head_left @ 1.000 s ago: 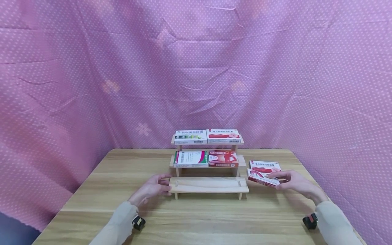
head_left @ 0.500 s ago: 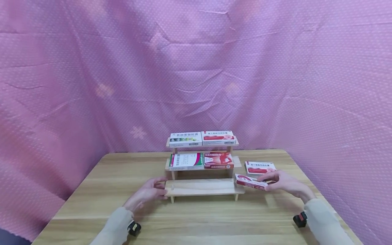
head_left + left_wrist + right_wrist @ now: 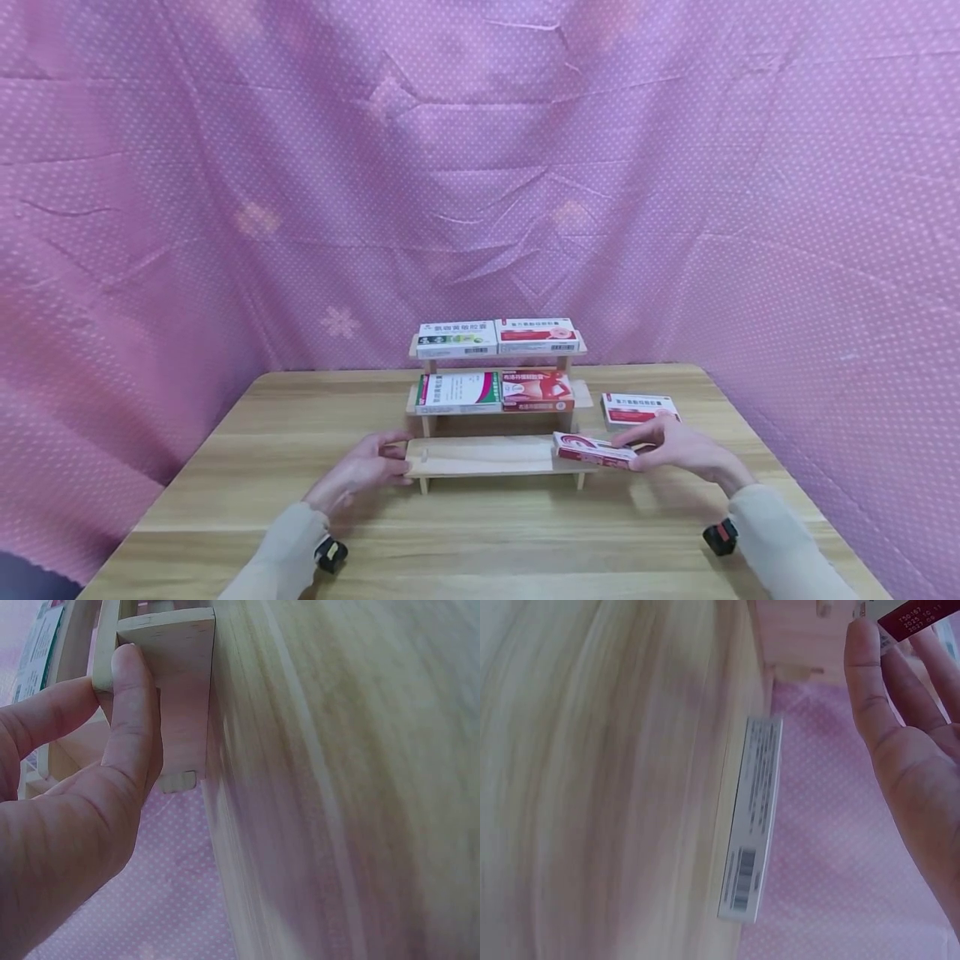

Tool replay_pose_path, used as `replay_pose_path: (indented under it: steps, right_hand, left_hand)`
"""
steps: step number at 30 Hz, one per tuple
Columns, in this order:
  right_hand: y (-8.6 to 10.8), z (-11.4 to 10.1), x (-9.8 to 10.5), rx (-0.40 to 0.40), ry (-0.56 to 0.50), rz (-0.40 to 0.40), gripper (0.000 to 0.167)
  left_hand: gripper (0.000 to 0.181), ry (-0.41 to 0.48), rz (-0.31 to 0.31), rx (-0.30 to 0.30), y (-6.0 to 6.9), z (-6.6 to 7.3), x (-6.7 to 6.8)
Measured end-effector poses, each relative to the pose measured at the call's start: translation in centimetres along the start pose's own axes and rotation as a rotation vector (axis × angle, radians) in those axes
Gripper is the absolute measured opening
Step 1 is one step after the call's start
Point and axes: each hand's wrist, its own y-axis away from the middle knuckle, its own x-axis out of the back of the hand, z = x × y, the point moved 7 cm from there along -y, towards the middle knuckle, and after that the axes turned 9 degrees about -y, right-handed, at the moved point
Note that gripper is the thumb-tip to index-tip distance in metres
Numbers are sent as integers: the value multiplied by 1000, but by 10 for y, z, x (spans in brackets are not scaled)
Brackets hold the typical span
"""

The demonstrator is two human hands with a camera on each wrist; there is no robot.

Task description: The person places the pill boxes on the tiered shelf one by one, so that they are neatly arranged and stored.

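Note:
A wooden tiered display stand (image 3: pixel 480 457) stands on the table, two medicine boxes on its top tier and two on its middle one. My left hand (image 3: pixel 363 468) pinches the left end of the lowest tier; the left wrist view shows thumb and finger (image 3: pixel 131 697) at that board's edge. In my right hand (image 3: pixel 678 450) is a white and dark-red medicine box (image 3: pixel 592 450), pinched by its right end and held at the right part of the lowest tier. Whether it touches the board I cannot tell. Its dark-red end flap (image 3: pixel 915 619) shows in the right wrist view.
Another white and red medicine box (image 3: pixel 640 408) lies on the table (image 3: pixel 480 542) right of the stand, behind my right hand. A pink dotted cloth (image 3: pixel 480 167) hangs behind the table and along its sides.
My right hand has carried the medicine box leftward, from in front of the box on the table to over the lowest tier. The left hand has kept its hold on the stand.

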Motion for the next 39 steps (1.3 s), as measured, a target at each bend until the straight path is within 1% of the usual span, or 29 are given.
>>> replay_pose_path:
  steps: [4,9,13,18,26,39]
  right_hand:
    - [-8,-5,-9,21,42,6,41]
    - [-16,-5,-16,29,71,13,39]
    - [-20,-6,-22,29,60,1,39]
    - [-22,-11,-28,17,48,6,41]
    - [-30,-19,-42,32,76,12,40]
    - [-51,-21,-65,-2,31,18,39]
  left_hand:
    - [69,0,-8,3,0,0,-1]
    - [70,4,-7,10,0,0,-1]
    - [69,2,-2,6,0,0,-1]
    - [68,-1,0,-4,0,1,-1]
    - [68,1,-8,7,1,1,-1]
    - [68,0,-13,1,2,3,-1]
